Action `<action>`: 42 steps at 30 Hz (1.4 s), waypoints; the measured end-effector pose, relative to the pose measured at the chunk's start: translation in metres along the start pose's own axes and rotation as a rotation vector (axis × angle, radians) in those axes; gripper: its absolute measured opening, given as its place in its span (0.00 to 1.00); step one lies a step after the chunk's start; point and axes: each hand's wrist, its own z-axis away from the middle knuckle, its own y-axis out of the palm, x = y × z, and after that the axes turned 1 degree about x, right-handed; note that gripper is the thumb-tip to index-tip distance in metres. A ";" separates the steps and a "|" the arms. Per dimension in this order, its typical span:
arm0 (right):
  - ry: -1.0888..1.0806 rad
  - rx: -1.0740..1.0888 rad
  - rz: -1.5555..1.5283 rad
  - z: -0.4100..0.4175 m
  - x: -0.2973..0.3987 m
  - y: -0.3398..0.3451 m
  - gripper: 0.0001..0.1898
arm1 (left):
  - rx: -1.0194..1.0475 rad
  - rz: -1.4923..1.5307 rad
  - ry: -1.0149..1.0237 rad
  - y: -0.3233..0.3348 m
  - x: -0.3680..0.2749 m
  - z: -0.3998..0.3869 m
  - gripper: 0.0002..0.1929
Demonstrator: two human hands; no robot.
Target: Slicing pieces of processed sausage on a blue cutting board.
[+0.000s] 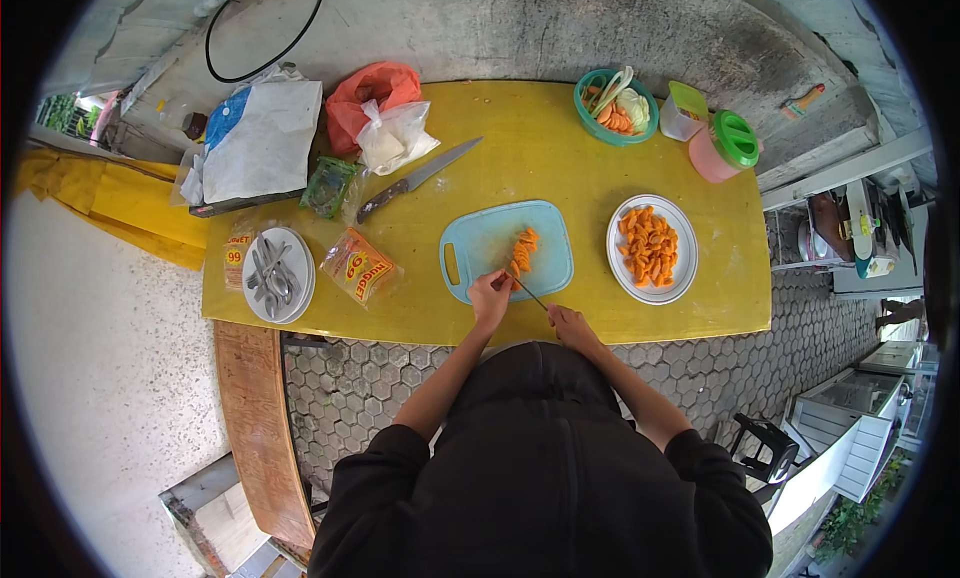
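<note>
A light-blue plastic cutting board lies on the yellow-topped table before me. My right hand is closed on the handle of a knife, its blade reaching over the board's lower edge. At the blade's tip, my left hand has its fingertips together by a piece of carrot. Cut carrot pieces form a short row on the board. To the right, a white plate bears a heap of cut carrot. A larger kitchen knife rests beyond the board on the left.
A teal basket of vegetables, a lidded container and a pink jug with a green lid stand back right. Plastic bags, packets and plates with cutlery occupy the left. A wooden bench stands below left.
</note>
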 end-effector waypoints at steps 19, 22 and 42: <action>0.237 0.061 0.263 -0.003 0.011 -0.004 0.21 | -0.013 -0.031 -0.066 -0.002 -0.005 0.006 0.08; 0.269 0.084 0.271 -0.004 0.016 -0.004 0.22 | -0.032 -0.040 -0.065 0.000 0.000 0.006 0.08; 0.347 0.193 0.357 -0.014 0.017 -0.002 0.23 | -0.035 0.080 -0.197 -0.002 -0.003 0.006 0.09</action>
